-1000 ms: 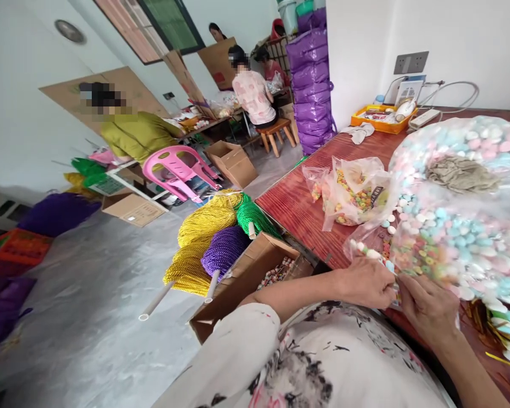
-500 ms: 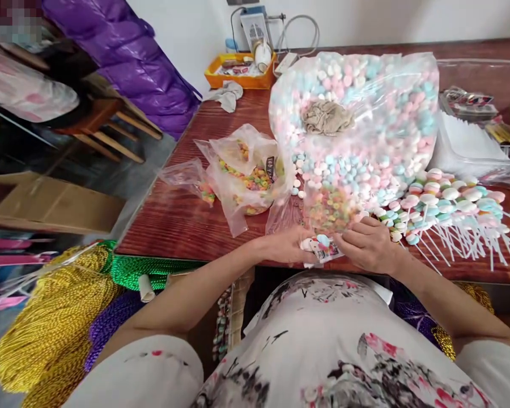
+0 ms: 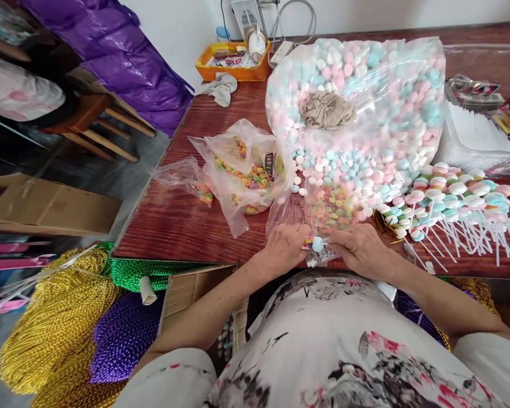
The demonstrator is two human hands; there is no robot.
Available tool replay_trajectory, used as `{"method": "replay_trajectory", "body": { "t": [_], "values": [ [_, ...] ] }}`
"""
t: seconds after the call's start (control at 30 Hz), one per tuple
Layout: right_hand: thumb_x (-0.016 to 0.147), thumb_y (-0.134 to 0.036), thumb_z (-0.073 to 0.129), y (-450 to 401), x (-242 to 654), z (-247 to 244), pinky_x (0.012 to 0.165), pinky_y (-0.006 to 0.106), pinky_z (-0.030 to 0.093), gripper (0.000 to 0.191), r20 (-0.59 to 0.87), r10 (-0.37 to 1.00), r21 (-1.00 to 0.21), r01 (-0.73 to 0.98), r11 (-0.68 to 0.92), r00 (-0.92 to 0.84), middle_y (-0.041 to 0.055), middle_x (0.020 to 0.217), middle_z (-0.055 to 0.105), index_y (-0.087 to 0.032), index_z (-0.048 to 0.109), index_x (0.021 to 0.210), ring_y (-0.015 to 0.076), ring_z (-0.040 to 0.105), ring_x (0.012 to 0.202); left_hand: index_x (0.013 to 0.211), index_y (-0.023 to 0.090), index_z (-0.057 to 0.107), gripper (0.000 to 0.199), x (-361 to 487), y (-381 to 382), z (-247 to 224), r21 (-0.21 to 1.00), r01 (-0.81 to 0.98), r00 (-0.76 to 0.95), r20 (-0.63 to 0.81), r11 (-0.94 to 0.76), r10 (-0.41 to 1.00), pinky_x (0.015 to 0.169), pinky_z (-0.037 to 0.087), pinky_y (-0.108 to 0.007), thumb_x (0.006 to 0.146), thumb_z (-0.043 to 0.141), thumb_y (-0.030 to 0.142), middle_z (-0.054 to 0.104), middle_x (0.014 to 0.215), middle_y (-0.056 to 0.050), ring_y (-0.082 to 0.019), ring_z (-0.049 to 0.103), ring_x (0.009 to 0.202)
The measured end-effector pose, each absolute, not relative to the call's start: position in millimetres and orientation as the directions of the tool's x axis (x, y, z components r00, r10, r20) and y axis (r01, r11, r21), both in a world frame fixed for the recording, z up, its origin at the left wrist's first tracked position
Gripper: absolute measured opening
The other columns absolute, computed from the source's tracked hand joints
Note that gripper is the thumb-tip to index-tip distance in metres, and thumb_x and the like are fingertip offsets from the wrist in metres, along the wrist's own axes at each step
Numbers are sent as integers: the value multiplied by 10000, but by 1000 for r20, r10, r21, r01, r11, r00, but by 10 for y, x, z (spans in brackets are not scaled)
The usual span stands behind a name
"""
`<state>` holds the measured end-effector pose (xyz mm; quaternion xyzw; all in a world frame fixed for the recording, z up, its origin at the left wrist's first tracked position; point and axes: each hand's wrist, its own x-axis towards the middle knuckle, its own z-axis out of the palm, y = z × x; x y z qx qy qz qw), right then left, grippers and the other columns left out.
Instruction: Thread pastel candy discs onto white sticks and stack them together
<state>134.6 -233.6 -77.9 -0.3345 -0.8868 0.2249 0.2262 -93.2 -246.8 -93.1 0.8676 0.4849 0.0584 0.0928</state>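
Note:
Near the table's front edge, a small printed packet (image 3: 322, 256) is held between my two hands, a pale blue candy (image 3: 318, 243) showing at its top. My left hand (image 3: 287, 246) pinches its left side, fingers closed. My right hand (image 3: 359, 249) is closed on its right side. Just beyond lies a clear bag of ring-shaped candies (image 3: 334, 205). Behind it stands a big clear bag of pastel candies (image 3: 391, 124) with a crumpled beige cloth (image 3: 328, 110) on it. Candy lollipops on white sticks (image 3: 459, 195) are heaped to the right.
An open bag of coloured rings (image 3: 255, 173) lies left on the table (image 3: 161, 226). An orange tray (image 3: 233, 71) and grey cloth (image 3: 221, 89) stand behind. At right is a clear container (image 3: 480, 136). Bead strands (image 3: 55, 323) hang at lower left; a person sits at upper left.
The view has shifted slightly. My left hand has bunched its fingers closer at the packet's top, and my right hand has moved its grip; the blue candy now sits more upright between them.

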Motion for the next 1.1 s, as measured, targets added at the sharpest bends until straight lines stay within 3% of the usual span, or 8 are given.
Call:
{"method": "replay_trajectory", "body": {
  "t": [0.1, 0.2, 0.3, 0.4, 0.53, 0.77, 0.93, 1.1],
  "values": [
    [935, -196, 511, -2266, 1313, -783, 573, 254, 266, 212, 130, 692, -694, 433, 575, -710, -14, 608, 603, -177, 681, 810, 108, 455, 549, 891, 159, 585, 83, -956, -2476, -969, 289, 797, 551, 12, -531, 834, 646, 392, -288, 852, 544, 220, 669, 812, -65, -208, 627, 760],
    [920, -204, 519, -2159, 1364, -815, 589, 224, 321, 226, -49, 655, -854, 372, 365, -754, -26, 637, 585, -168, 640, 731, 101, 483, 590, 871, 161, 572, 92, -1035, -2482, -1031, 275, 763, 596, 52, -585, 802, 671, 402, -301, 883, 517, 233, 658, 815, -69, -209, 610, 757],
    [922, -244, 511, -2075, 1428, -859, 573, 218, 327, 271, -132, 609, -899, 354, 260, -782, -39, 616, 522, -165, 576, 671, 97, 449, 582, 824, 163, 557, 92, -1091, -2503, -1081, 223, 721, 660, 69, -656, 748, 690, 409, -311, 883, 490, 185, 635, 789, -70, -212, 595, 749],
    [949, -262, 474, -2051, 1438, -861, 571, 224, 306, 304, -88, 585, -877, 341, 338, -806, -40, 624, 516, -170, 553, 671, 94, 426, 573, 814, 162, 552, 114, -1083, -2534, -1091, 208, 716, 670, 65, -666, 740, 691, 408, -307, 891, 468, 163, 620, 766, -69, -210, 587, 745],
    [966, -218, 450, -2087, 1389, -808, 572, 241, 267, 256, 51, 560, -767, 327, 552, -827, -18, 662, 593, -172, 622, 782, 101, 449, 570, 839, 160, 548, 181, -1007, -2579, -1053, 350, 735, 611, 29, -580, 791, 663, 392, -279, 942, 518, 307, 615, 761, -50, -193, 580, 729],
    [864, -68, 493, -2288, 1330, -846, 590, 299, 204, 160, 293, 491, -354, 384, 853, -820, 18, 710, 666, -170, 617, 858, 138, 479, 593, 823, 148, 568, 302, -954, -2566, -995, 721, 640, 523, -155, -266, 838, 595, 343, -226, 867, 654, 434, 593, 733, 14, -117, 490, 641],
    [889, -81, 465, -2461, 1314, -920, 620, 326, 207, 173, 416, 391, -127, 373, 919, -821, 16, 637, 593, -168, 589, 804, 146, 431, 576, 751, 128, 585, 300, -1006, -2521, -1012, 777, 629, 450, -332, -30, 829, 559, 307, -198, 782, 698, 404, 540, 686, 34, -96, 434, 633],
    [925, -123, 498, -2488, 1338, -927, 625, 349, 209, 151, 492, 300, -15, 337, 941, -817, 16, 642, 580, -157, 603, 822, 148, 431, 600, 698, 121, 588, 412, -941, -2517, -926, 849, 526, 574, -401, 53, 714, 546, 300, -191, 759, 696, 513, 468, 656, 44, -90, 393, 637]
  ]
}}
